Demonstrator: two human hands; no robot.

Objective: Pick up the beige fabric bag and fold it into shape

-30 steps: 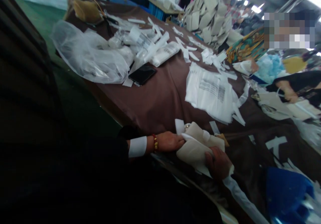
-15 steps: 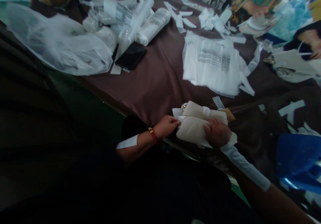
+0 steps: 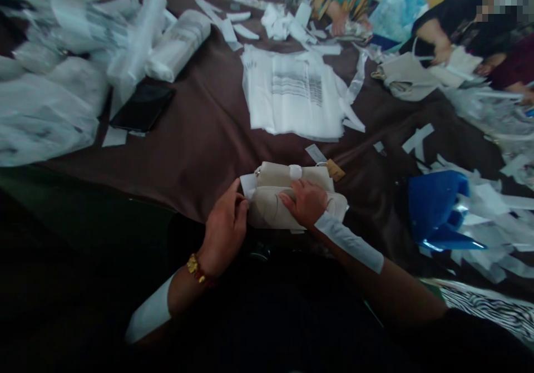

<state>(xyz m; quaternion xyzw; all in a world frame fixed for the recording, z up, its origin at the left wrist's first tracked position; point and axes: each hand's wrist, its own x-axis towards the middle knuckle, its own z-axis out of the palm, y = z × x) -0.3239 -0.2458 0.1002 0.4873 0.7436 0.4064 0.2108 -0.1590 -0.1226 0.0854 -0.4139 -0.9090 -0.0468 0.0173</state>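
Note:
A beige bag lies at the near edge of the cloth-covered table, with a white wrap around its strap part and a brown tag at its upper right. My right hand rests on top of the bag, fingers somewhat spread. At the bag's left end is my left hand, its fingers bent beside a white sheet that sticks out there. Whether those fingertips pinch the sheet cannot be made out. White strips are stuck on both my forearms.
Behind the bag lies a stack of white printed sleeves. A black phone and plastic bags are at left. At right are a blue object and paper scraps. Other people's hands work at the far right.
The view has shifted right, so the table items appear farther left. My left hand has turned, its back now facing up, at the bag's left end. My right hand stays on the bag.

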